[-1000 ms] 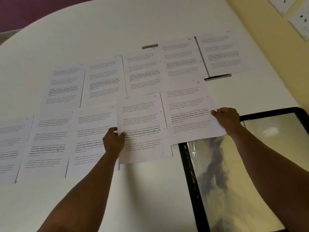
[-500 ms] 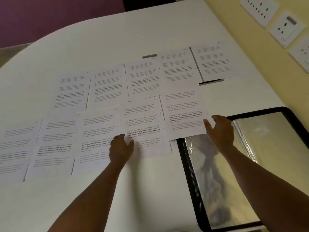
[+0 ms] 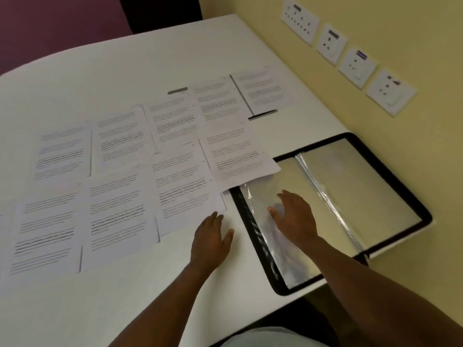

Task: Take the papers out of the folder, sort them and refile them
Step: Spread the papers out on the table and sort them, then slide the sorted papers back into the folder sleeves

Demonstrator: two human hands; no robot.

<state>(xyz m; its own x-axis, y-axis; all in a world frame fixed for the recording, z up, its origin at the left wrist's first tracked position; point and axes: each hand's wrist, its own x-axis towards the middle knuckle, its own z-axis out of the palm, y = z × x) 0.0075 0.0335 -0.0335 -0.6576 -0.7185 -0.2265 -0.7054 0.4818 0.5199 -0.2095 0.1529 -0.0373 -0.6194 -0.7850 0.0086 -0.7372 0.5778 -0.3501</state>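
Observation:
Several printed papers (image 3: 120, 214) lie face up in two rows on the white table (image 3: 140, 291). An open black-rimmed folder (image 3: 250, 221) with clear plastic sleeves (image 3: 333, 186) lies at the table's right edge. One sheet (image 3: 238, 159) overlaps the folder's top left corner. My right hand (image 3: 295, 216) is over the folder's left sleeve with fingers spread, holding nothing. My left hand (image 3: 211, 242) lies open on the bare table, just below the corner of the nearest sheet (image 3: 183, 189).
A yellow wall with several white socket plates (image 3: 350, 56) runs along the right side. The table's near right edge ends just below the folder. Two dark strips (image 3: 261, 115) show between the far papers.
Both hands let go of the sheets they held and drew back toward me. The right hand moved down onto the folder; the left moved off the paper onto the table.

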